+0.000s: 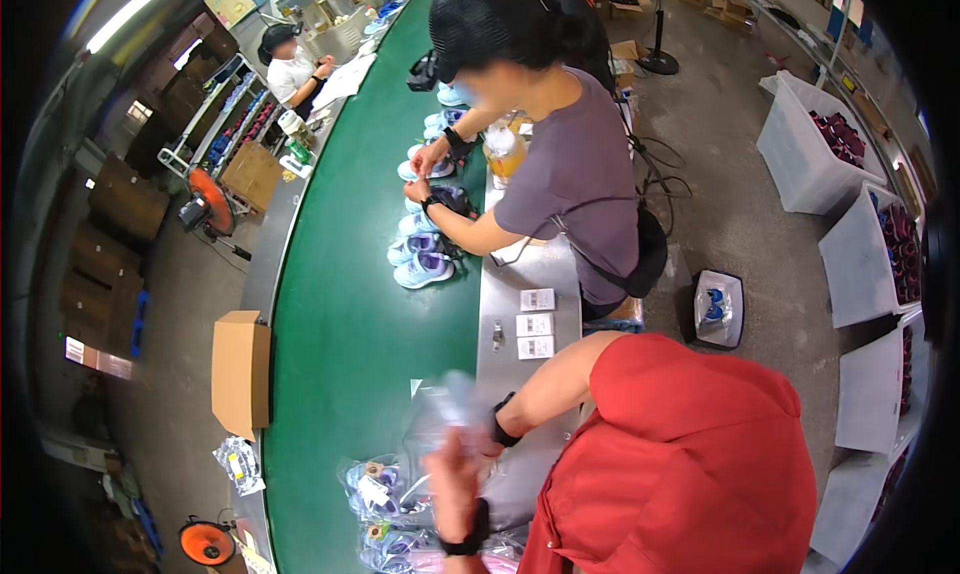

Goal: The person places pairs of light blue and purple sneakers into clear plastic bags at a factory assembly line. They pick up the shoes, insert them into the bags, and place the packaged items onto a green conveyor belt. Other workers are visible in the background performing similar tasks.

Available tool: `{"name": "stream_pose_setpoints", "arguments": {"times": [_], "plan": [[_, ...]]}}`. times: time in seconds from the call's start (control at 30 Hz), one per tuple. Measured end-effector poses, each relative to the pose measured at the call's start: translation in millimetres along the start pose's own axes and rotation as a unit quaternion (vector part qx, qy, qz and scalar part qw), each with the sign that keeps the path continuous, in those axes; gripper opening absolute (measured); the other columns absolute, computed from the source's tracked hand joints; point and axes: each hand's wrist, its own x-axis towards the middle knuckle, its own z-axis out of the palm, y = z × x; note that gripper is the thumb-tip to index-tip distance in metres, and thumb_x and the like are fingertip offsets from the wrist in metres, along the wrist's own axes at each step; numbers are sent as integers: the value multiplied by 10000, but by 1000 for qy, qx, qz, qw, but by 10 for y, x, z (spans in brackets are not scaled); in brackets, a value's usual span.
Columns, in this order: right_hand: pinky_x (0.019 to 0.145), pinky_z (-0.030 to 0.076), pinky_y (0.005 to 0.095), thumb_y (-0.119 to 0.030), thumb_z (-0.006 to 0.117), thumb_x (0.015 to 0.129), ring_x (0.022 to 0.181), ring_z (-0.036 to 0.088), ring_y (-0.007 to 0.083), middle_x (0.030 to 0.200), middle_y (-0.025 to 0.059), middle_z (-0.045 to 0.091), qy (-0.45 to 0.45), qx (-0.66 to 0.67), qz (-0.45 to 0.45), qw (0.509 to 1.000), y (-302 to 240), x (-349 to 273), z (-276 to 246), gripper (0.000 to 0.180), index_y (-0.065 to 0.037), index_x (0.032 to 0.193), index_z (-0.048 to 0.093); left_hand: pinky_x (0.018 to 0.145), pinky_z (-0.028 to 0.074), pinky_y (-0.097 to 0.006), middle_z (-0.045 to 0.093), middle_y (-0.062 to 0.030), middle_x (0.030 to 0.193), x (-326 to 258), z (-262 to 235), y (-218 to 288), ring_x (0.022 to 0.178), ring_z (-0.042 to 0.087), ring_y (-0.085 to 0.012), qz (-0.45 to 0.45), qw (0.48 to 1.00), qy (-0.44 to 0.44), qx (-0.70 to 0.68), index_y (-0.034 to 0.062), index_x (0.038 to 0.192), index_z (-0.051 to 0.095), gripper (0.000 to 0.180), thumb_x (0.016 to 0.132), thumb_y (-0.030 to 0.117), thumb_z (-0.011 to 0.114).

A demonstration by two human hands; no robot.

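Red shirt (690, 444) nearest. Blurred clear bundle (438, 416) lies at twelve o'clock from the left hand (453, 476), right hand (487, 443) at two; I cannot tell either grip's closure or the bundle's long axis. Bagged shoes (375, 490) rest at nine, left hand nearer.

The belt (350, 344), with a carton (236, 374) on its left, bears bagged shoes (380, 492) (unbagged shoes (425, 269) beyond them).

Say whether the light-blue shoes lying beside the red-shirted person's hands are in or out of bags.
In bags: shiny, creased clear plastic covers the light-blue shoes.
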Motion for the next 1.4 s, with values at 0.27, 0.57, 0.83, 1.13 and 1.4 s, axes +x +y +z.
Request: {"name": "stream_pose_setpoints", "arguments": {"times": [0.27,0.57,0.83,1.13,1.4], "plan": [[641,498,422,-300,642,591,720,647,284,758,104,664,14,83,84,993,249,474,250,297,-96,802,690,388,282,-194,493,20,641,-114,-91,-388,488,408,-29,-84,957,238,-146,45,807,534,84,792,35,616],[660,500,427,-296,643,601,743,648,287,784,110,667,410,-72,80,906,494,1212,819,304,-93,822,690,587,473,-257,551,-40,838,-223,-399,-623,672,539,-142,-234,840,382,-306,34,1043,525,228,852,146,578],[656,498,350,-528,508,857,834,613,197,864,72,622,1,599,326,732,534,-81,544,490,-88,1053,598,685,505,-309,584,-47,951,-442,-251,-1124,839,582,-182,-233,725,369,-533,61,1105,535,285,895,251,503],[611,471,389,-276,570,757,652,616,278,699,137,621,305,260,261,878,539,-484,-244,238,-58,825,637,576,479,-256,560,-80,993,-320,-322,-761,795,580,-193,-96,806,379,-444,27,1123,504,366,892,310,504],[668,484,426,-193,588,732,726,587,290,785,144,571,425,-131,189,875,-84,-463,-618,270,-54,962,568,627,456,-262,557,-57,864,-340,-276,-714,722,531,-145,-101,817,521,-223,11,1025,529,208,877,144,471]]}}
